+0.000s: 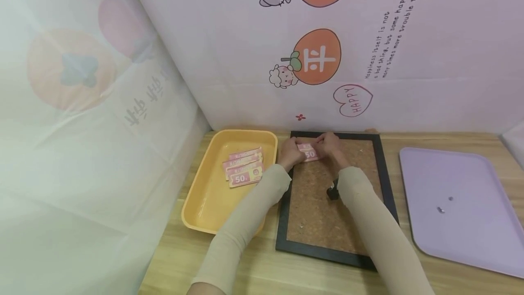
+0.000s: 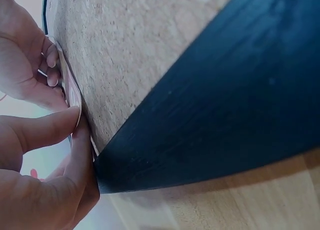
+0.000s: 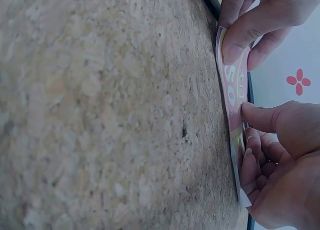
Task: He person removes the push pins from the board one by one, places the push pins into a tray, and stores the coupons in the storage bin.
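A pink coupon [image 1: 309, 153] marked 50 lies at the upper left of a black-framed cork board [image 1: 313, 213]. My left hand [image 1: 289, 154] pinches the coupon's left end between thumb and fingers, by the frame's corner; the left wrist view shows this left hand [image 2: 45, 175] close up. Toward the coupon's other end, my right hand [image 1: 329, 144] has its thumb at the top edge and curled fingers against the paper, as the right hand [image 3: 285, 160] shows in the right wrist view. Whether a pin sits under those fingers is hidden.
Left of the board stands a yellow tray [image 1: 200, 199] with several similar coupons [image 1: 245, 176] fanned out. At the right lies a purple tray [image 1: 466, 236] with small metal pieces [image 1: 440, 210]. A black object [image 1: 333, 191] shows beside the right sleeve. A printed cloth wall rises behind.
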`<state>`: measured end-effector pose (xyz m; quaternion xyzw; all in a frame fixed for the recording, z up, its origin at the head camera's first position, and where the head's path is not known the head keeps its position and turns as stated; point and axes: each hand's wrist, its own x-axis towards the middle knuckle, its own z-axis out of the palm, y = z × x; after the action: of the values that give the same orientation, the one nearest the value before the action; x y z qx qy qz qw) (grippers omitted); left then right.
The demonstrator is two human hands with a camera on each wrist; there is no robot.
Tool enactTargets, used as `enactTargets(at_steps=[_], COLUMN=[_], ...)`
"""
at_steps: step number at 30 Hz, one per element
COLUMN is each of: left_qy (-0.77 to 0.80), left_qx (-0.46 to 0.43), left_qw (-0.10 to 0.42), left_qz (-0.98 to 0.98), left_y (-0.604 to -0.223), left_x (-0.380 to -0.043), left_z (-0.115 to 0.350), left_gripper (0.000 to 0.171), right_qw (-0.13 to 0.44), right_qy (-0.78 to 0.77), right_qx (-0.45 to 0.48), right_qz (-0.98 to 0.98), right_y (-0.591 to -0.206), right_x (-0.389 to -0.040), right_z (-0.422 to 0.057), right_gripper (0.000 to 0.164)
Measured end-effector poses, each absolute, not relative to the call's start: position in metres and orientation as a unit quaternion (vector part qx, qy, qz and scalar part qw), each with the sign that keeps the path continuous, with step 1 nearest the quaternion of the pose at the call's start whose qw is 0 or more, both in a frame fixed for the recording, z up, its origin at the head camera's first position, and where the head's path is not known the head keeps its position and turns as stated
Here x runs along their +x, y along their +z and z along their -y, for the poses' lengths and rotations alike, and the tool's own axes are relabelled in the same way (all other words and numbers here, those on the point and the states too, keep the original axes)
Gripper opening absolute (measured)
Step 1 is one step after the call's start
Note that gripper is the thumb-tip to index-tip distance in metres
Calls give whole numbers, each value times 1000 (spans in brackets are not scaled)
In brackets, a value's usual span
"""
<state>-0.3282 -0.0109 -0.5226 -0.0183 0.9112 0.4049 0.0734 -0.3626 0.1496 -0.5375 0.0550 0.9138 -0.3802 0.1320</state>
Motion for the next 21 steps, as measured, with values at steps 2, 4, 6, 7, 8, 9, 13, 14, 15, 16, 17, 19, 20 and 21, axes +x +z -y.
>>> enactTargets(at_steps=[2, 4, 6, 7, 8, 9, 13, 14, 15, 16, 17, 19, 20, 21], left_qy=[406, 405, 409, 412, 415, 415, 413, 415, 415, 416, 414, 419, 420, 419], left_qx=[-19, -20, -20, -21, -20, -20, -17, -18, -18, -19, -19, -19, -17, -16], left_qw=[72, 70, 69, 67, 67, 67, 66, 68, 68, 68, 67, 71, 72, 73], left_qz=[-911, -911, -909, -908, -907, -907, -908, -907, -907, -907, -907, -905, -904, -905], left_y=[-524, -525, -525, -525, -525, -525, -526, -526, -527, -527, -527, -527, -527, -528], left_x=[-329, -329, -329, -328, -328, -328, -328, -328, -328, -327, -327, -328, -328, -329], left_z=[10, 10, 10, 10, 11, 11, 12, 12, 12, 12, 12, 12, 12, 12], left_gripper=[54, 54, 54, 54, 54, 54, 55, 55, 54, 54, 54, 55, 55, 55], right_qw=[124, 116, 117, 119, 123, 126, 139, 139, 139, 138, 137, 134, 132, 128], right_qy=[-372, -365, -365, -367, -369, -371, -380, -380, -384, -390, -397, -408, -411, -413], right_qx=[53, 50, 53, 54, 55, 58, 63, 60, 55, 50, 45, 34, 28, 23], right_qz=[-918, -923, -922, -921, -920, -918, -912, -912, -911, -909, -907, -902, -901, -901], right_y=[-537, -537, -537, -537, -536, -536, -536, -537, -538, -538, -539, -540, -540, -540], right_x=[-362, -361, -361, -360, -360, -360, -360, -359, -359, -359, -359, -359, -359, -358], right_z=[-149, -149, -148, -148, -147, -147, -147, -147, -149, -150, -151, -153, -155, -156], right_gripper=[35, 35, 34, 34, 34, 34, 34, 34, 34, 34, 33, 33, 32, 32])
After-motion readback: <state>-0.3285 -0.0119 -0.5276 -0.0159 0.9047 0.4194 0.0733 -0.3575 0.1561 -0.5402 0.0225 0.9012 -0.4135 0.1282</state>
